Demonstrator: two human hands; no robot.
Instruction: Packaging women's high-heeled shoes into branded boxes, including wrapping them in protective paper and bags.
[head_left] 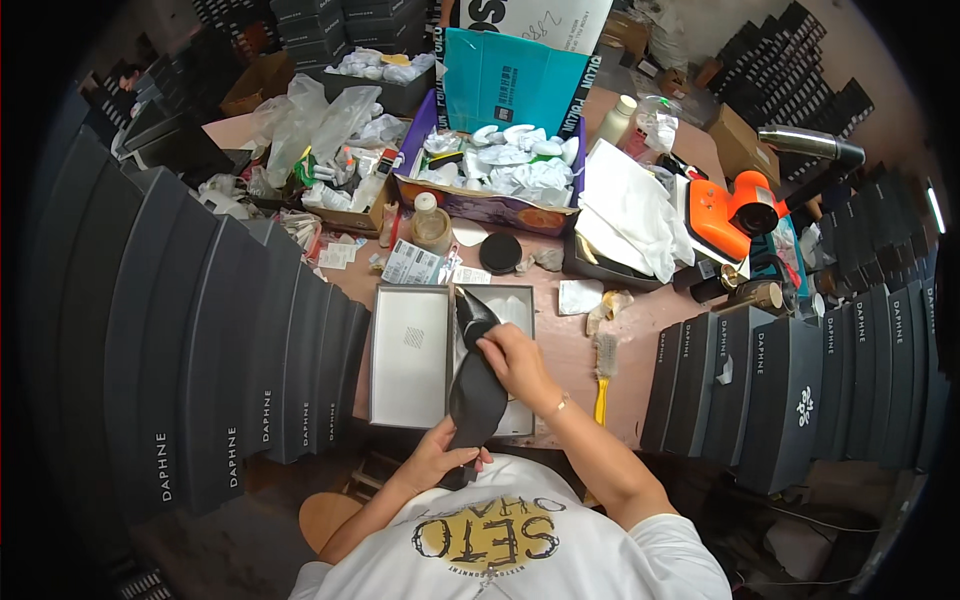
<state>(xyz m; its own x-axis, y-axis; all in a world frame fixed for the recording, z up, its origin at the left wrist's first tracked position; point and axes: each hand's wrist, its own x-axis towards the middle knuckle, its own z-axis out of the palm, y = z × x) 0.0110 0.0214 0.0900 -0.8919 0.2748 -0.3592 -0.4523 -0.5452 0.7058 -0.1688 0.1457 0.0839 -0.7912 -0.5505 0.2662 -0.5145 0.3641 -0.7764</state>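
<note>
A black pointed-toe shoe [477, 398] is in my two hands, above an open grey shoe box. Its toe points away from me and its heel end is near my shirt. My left hand [440, 460] grips the heel end with fingers wrapped round it. At the front part of the shoe, my right hand [515, 365] pinches the upper with its fingers closed. Left of the shoe lies the white-lined lid [408, 372] of the box. The box's base [518, 420], with white paper inside, is partly hidden by the shoe and my right hand.
Dark shoe boxes stand in rows at left [200, 330] and right [770, 390]. A yellow-handled brush [603, 375] lies right of the box. Beyond are a jar [430, 225], a black round lid [500, 253], a purple carton [490, 207] of white wads and an orange device [720, 215].
</note>
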